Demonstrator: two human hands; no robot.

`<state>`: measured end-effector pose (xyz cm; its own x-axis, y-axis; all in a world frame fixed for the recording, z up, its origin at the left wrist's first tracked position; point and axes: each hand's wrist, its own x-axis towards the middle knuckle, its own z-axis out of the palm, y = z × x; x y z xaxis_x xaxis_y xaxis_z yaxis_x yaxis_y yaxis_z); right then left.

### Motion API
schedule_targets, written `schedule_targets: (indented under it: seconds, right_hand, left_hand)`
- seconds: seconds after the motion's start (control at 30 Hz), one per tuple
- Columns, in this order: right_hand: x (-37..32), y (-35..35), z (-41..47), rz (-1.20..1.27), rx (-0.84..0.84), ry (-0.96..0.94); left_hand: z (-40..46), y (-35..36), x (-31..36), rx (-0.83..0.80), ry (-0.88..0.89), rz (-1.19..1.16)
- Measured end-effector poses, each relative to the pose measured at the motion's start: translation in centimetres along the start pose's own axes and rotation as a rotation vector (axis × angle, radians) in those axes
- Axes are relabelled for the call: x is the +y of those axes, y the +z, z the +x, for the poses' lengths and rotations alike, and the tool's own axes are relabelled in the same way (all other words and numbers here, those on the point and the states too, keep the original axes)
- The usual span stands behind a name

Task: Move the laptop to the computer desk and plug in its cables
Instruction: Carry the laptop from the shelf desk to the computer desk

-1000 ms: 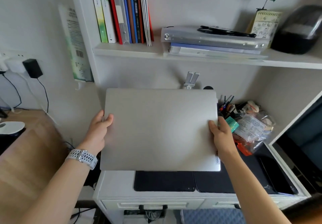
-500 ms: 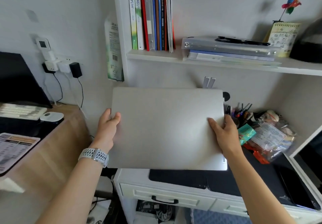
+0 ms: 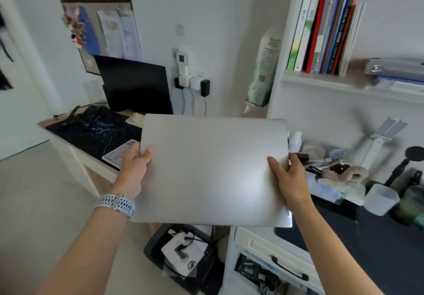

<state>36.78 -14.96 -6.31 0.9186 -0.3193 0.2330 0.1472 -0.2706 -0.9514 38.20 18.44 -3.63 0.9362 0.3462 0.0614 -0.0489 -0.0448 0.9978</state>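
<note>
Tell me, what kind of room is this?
It looks like a home study or bedroom workspace. There is a dark monitor on a desk, a shelf of upright books, and chargers plugged into a wall socket. A person carries a closed laptop.

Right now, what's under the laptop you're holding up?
Below the laptop, held by the left hand and right hand, a black bin with cables and white paper sits on the floor, beside a white drawer. Whatever lies directly behind the lid is hidden.

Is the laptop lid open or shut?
Shut: the laptop is one flat closed slab, gripped by left hand and right hand.
</note>
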Motion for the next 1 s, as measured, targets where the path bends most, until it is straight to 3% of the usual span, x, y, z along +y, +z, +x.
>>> schedule_targets:
  seconds: [0.47,0.7,1.0]
  right_hand:
    - [-1.9,18.5,4.3,0.063,-0.508,-0.018]
    - [-1.2,25.9,5.3,0.0,-0.67,-0.077]
    - [-1.2,35.3,6.0,-0.125,-0.715,-0.062]
  left_hand:
    - [0.1,-13.8,-2.8,0.512,-0.081,0.14]
    - [0.5,-16.6,-4.4,0.767,-0.231,0.703]
    - [5.3,-20.5,-6.6,0.706,-0.245,1.192]
